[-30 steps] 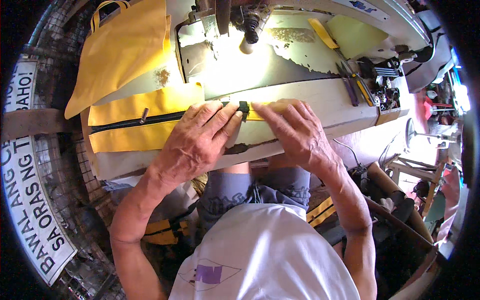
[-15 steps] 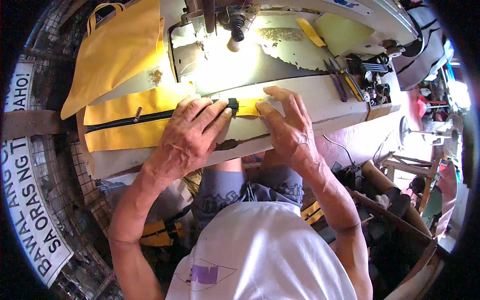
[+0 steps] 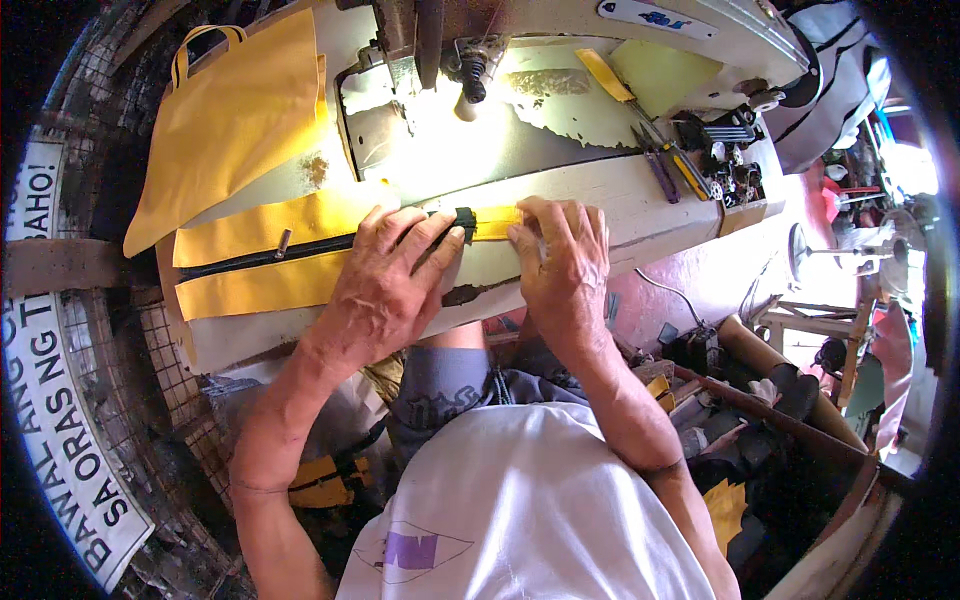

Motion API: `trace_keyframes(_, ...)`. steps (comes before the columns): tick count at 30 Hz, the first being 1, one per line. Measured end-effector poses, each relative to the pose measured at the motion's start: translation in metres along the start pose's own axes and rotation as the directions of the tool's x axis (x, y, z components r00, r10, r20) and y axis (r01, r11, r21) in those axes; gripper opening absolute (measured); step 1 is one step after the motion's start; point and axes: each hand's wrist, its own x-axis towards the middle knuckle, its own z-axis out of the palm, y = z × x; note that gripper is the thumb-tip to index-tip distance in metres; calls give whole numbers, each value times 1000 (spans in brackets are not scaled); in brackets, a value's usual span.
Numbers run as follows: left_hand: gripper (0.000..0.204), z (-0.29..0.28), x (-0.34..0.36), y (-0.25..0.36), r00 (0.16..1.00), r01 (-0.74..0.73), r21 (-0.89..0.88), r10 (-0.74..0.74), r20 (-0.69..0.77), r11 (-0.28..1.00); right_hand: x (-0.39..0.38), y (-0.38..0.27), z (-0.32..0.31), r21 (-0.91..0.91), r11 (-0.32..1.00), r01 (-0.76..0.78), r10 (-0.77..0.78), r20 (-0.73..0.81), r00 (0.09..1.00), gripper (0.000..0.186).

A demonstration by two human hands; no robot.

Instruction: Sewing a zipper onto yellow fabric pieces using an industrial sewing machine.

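Note:
A long black zipper [image 3: 330,242] edged with yellow strips [image 3: 270,222] lies across the front of the sewing machine bed. Its metal pull [image 3: 284,244] sits towards the left. My left hand [image 3: 385,265] presses down over the zipper's right portion, fingers bent and close to its black end. Beyond that end runs a small yellow tab [image 3: 494,222] with a line along it. My right hand [image 3: 565,260] grips the tab's right end between thumb and fingers; part of the tab is hidden under them. Both hands rest at the table's front edge.
A yellow bag panel with a handle [image 3: 240,120] lies at the back left. The lit sewing machine lamp [image 3: 468,105] hangs behind my hands. Towards the right are a yellow-handled cutter [image 3: 690,175], dark-handled scissors [image 3: 660,178] and a box of metal parts [image 3: 740,180].
My right hand has closed in on the tab, its fingers drawing together around the end. The left hand stays over the zipper. The whole view has shifted slightly.

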Motion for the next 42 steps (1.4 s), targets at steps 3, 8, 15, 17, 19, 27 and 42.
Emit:
trace_keyframes(3, 42, 3, -1, 2, 1000, 5, 2, -5, -16, 1000, -1, -11, 4, -51, 998, -37, 34, -53, 998, 29)
trace_keyframes(8, 39, 6, -1, 2, 999, 10, -2, -10, -42, 1000, 2, -17, 8, 22, 987, -157, 157, 2, 988, 31)
trace_keyframes(15, 43, 1, 0, -2, 999, 16, -33, -15, 40, 999, 0, -27, 8, 229, 959, -166, 186, -69, 980, 34)
trace_keyframes(17, 43, 3, 0, -3, 999, 17, -47, -15, 48, 999, -2, -25, 3, 284, 934, -216, 247, -77, 966, 35)
trace_keyframes(19, 46, 3, 0, -4, 999, 24, -65, -22, 38, 998, -5, -22, -2, 167, 959, -227, 243, -82, 967, 31)
trace_keyframes(27, 57, -3, 2, -2, 994, 0, -110, 12, 105, 994, -1, -20, 7, -47, 991, -127, 122, -101, 987, 10)
trace_keyframes(42, 65, 17, 10, 30, 986, 141, -15, -139, 95, 990, 7, -13, 13, -109, 994, 26, -51, -241, 969, 16)
